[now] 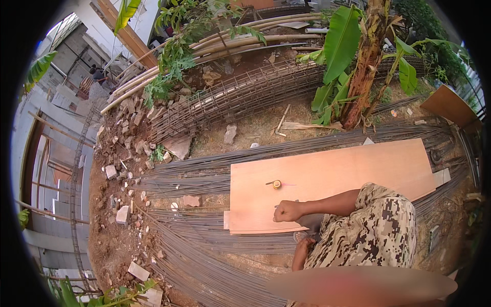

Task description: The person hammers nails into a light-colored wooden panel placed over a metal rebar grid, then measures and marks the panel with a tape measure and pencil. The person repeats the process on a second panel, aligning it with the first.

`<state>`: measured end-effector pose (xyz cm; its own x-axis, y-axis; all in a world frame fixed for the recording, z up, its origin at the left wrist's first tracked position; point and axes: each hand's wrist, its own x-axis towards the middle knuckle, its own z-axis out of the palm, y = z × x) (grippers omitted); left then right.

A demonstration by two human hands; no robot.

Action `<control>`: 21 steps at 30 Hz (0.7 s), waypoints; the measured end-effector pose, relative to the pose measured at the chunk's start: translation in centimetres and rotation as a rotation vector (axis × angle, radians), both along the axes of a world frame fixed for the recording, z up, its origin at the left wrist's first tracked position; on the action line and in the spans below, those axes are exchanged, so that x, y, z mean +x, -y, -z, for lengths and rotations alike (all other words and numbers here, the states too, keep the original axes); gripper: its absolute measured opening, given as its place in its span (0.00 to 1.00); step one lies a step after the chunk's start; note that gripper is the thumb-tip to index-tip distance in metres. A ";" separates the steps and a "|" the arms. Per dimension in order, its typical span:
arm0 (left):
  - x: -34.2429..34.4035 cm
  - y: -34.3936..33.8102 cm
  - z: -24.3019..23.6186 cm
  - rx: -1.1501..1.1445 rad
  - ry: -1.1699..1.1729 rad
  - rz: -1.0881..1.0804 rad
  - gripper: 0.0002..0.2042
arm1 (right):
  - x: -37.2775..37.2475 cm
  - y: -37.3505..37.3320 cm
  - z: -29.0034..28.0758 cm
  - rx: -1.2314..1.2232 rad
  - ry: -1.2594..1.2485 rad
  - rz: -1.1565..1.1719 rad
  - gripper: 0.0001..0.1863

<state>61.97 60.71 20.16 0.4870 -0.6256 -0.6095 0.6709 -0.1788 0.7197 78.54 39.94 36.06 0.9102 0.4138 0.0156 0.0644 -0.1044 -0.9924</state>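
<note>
A large pale plywood sheet (332, 158) lies over steel bars. My right hand (288, 210) rests closed on or just above it, near its lower middle; a small grey thing at the fingers is too small to name. A yellow tape measure (276, 184) lies above that hand, with thin dark and pink items beside it. My left hand (305, 244) is low beside a sandalled foot (299, 236), partly shadowed, its fingers unclear. Camouflage clothing (368, 230) fills the lower right, partly behind a blurred patch.
Long rebar bundles (189, 238) cover the ground. Rubble (123, 215) lies left, rebar cages (215, 105) and poles (240, 43) beyond. A banana plant (360, 77) stands behind the sheet, a brown board (450, 107) at right. A co-worker (98, 75) is in the far upper-left.
</note>
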 end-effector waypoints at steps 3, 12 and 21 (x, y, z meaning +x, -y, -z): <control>-1.9 0.8 -3.9 0.029 0.179 0.264 0.19 | -3.8 0.4 0.1 -0.075 0.036 0.123 0.23; -8.2 0.3 -6.8 0.218 0.324 0.547 0.34 | -16.5 -3.2 -3.8 -0.138 -0.195 0.186 0.23; -10.6 -0.2 -10.5 0.077 0.551 0.858 0.40 | -20.5 -8.4 -4.2 0.002 -0.262 0.054 0.22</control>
